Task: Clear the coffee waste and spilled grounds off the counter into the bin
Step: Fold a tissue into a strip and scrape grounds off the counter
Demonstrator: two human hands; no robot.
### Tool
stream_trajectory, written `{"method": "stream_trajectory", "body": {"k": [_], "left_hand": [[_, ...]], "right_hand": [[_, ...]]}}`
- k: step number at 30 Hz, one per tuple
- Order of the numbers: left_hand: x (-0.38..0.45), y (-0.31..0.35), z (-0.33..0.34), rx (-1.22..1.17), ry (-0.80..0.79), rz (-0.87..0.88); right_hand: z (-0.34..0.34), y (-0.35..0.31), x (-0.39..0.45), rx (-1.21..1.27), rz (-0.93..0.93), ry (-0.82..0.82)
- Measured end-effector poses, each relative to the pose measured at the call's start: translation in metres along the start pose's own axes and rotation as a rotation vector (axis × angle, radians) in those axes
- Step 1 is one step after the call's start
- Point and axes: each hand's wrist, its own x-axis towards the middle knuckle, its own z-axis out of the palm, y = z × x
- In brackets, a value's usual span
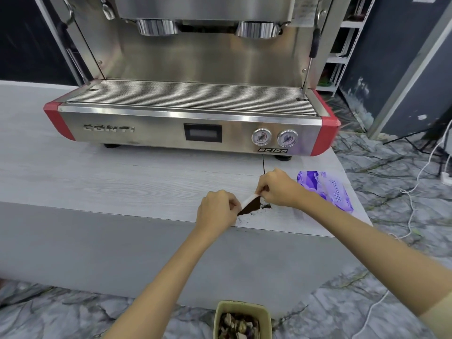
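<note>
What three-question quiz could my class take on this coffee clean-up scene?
1. True or false: both hands, left and right, hold the white paper carrying the coffee grounds.
2. Where is the bin? A) on the counter B) on the floor below the counter edge C) on the espresso machine
3. Fill in: some loose grounds lie on the ____ beside the paper.

Key
1. True: each hand pinches one end.
2. B: it stands on the floor, already holding waste.
3. Counter; the purple tissue pack lies to the right.
</note>
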Motion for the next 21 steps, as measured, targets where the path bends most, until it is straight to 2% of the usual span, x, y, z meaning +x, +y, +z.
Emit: {"method": "stream_trajectory", "body": {"k": [21], "left_hand": [[0.016, -0.002, -0.011, 0.040, -0.149, 0.094]], "right_hand": [[0.001, -0.012, -0.036, 0.064, 0.217, 0.044]]}}
